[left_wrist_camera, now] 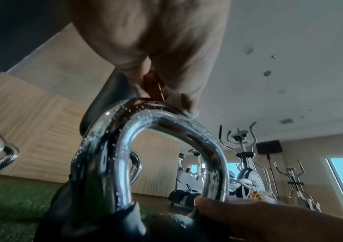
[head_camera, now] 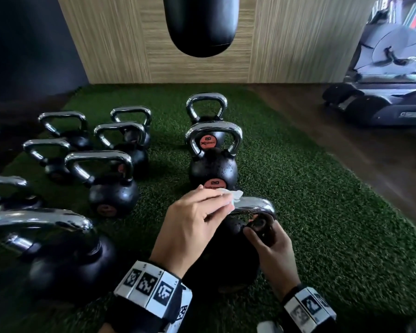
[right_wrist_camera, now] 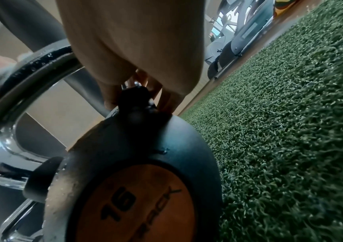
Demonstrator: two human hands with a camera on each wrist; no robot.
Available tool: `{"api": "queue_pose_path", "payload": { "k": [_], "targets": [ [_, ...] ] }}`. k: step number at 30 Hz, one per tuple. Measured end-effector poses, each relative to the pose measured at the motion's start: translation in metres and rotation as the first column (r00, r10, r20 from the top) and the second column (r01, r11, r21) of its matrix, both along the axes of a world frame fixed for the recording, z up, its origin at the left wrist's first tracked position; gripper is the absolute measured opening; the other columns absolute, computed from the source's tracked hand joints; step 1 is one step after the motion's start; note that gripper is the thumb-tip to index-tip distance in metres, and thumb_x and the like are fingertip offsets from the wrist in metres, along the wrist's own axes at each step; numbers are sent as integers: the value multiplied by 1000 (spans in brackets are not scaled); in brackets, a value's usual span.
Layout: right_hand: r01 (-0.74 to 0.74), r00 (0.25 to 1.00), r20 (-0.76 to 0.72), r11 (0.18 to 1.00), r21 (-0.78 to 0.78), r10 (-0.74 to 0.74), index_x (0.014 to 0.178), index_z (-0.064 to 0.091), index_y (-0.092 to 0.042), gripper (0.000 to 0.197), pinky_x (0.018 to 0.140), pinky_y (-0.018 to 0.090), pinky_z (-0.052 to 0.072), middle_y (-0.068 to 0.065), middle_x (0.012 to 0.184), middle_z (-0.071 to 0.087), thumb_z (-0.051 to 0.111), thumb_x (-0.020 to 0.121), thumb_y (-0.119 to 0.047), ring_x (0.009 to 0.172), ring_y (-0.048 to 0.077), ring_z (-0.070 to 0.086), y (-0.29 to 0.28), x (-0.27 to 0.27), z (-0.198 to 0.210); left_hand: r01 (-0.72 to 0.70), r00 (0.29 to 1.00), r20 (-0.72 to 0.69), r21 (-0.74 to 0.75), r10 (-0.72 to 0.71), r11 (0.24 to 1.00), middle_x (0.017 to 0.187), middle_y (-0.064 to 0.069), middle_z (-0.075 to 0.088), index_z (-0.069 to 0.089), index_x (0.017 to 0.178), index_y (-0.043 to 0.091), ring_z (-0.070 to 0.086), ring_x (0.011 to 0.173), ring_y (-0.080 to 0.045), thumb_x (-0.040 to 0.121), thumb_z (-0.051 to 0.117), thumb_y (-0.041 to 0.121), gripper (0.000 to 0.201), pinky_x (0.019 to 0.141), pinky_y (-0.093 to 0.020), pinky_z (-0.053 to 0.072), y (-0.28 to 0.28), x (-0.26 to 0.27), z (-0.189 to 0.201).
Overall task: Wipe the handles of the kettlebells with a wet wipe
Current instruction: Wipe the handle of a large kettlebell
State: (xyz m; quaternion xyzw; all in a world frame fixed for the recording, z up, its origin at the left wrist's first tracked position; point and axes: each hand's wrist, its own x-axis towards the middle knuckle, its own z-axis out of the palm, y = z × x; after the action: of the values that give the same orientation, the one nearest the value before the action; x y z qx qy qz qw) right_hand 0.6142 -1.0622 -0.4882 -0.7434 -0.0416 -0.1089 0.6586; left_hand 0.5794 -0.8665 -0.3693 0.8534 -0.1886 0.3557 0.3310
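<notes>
1. I am working on the nearest kettlebell [head_camera: 226, 255], the one marked 16, which is sitting on the green turf [head_camera: 322, 212] right in front of me. By my reading I am bracing it low so the wiping strokes do not rock it.
2. My left hand [head_camera: 195, 227] is lying over the top bar of the chrome handle [head_camera: 255, 206], fingers curled around the wet wipe [head_camera: 234, 197] and pressing it onto the metal. In the left wrist view, droplets are beading on the handle's arch, so it looks as though that stretch is already damp.
3. My right hand [head_camera: 271, 243] is gripping low down, fingers and thumb curled around the black base of the handle's right leg where it meets the ball; the right wrist view shows the fingertips [right_wrist_camera: 112, 98] closing on that joint.
4. The other kettlebells are standing upright in loose rows on the turf: a 20 kettlebell [head_camera: 213, 164] just beyond my hands, several smaller ones to the left. They are probably lined up so I can take them in turn.
5. A black punching bag [head_camera: 199, 25] is hanging over the far edge of the turf, well apart from my hands.
</notes>
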Motion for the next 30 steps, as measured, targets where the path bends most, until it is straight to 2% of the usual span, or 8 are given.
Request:
{"api": "queue_pose_path", "payload": {
  "k": [5,8,13,16,19,21,24,30],
  "targets": [
    [-37,999,-18,999,38,38,103,69,-24,40,78,45,62,-2,96,76,81,74,-49,88,17,74,-5,2,-1,-77,997,9,-286,83,955,106,11,78,82,105,17,73,94,-1,88,80,19,18,91,-32,59,8,-7,-23],
    [-64,997,-41,997,54,66,99,71,-24,42,75,39,63,-2,94,77,81,71,-53,87,15,75,-7,3,-1,-115,993,-86,-519,81,847,101,8,79,80,109,16,77,88,-16,90,77,22,20,82,-43,62,19,-13,-41],
    [-93,993,-68,993,78,98,100,73,-26,41,71,31,62,-3,95,79,82,70,-53,88,15,76,-8,4,-2,-74,997,-23,-578,75,812,104,4,79,78,112,11,77,91,-16,91,76,16,22,81,-27,61,16,-15,-57],
    [-103,993,-50,991,81,107,100,74,-26,28,68,24,60,-3,96,79,83,78,-41,88,14,76,-7,2,1,-57,998,-68,-787,5,615,106,0,80,77,112,10,77,98,-17,91,72,8,21,85,-20,59,13,-14,-70],
    [-99,993,-57,994,55,102,96,75,-25,20,71,26,61,-4,93,79,83,80,-35,87,13,76,-9,3,3,-178,975,-210,-940,-80,291,108,-2,79,83,99,22,75,102,-10,87,73,21,16,88,-18,58,9,-17,-80],
    [-98,993,-64,994,45,101,93,76,-26,15,69,24,60,-5,91,79,82,81,-32,85,11,75,-9,2,5,-207,966,-231,-959,-115,192,108,-4,79,84,97,24,75,102,-9,83,73,25,18,89,-20,58,10,-18,-85],
    [-104,992,-65,993,58,108,93,76,-26,14,66,19,58,-4,90,79,83,81,-30,83,10,76,-9,3,5,-199,968,-220,-966,-119,167,109,-5,79,79,109,15,75,103,-12,84,73,21,26,89,-22,58,10,-20,-94],
    [-129,989,-72,991,19,130,94,77,-29,27,66,15,56,-7,91,79,82,74,-46,84,7,76,-13,3,11,-288,949,-305,-941,-79,176,100,-8,80,80,100,20,77,86,-8,79,75,19,21,73,-11,56,-1,-29,-123]
  ]
}}
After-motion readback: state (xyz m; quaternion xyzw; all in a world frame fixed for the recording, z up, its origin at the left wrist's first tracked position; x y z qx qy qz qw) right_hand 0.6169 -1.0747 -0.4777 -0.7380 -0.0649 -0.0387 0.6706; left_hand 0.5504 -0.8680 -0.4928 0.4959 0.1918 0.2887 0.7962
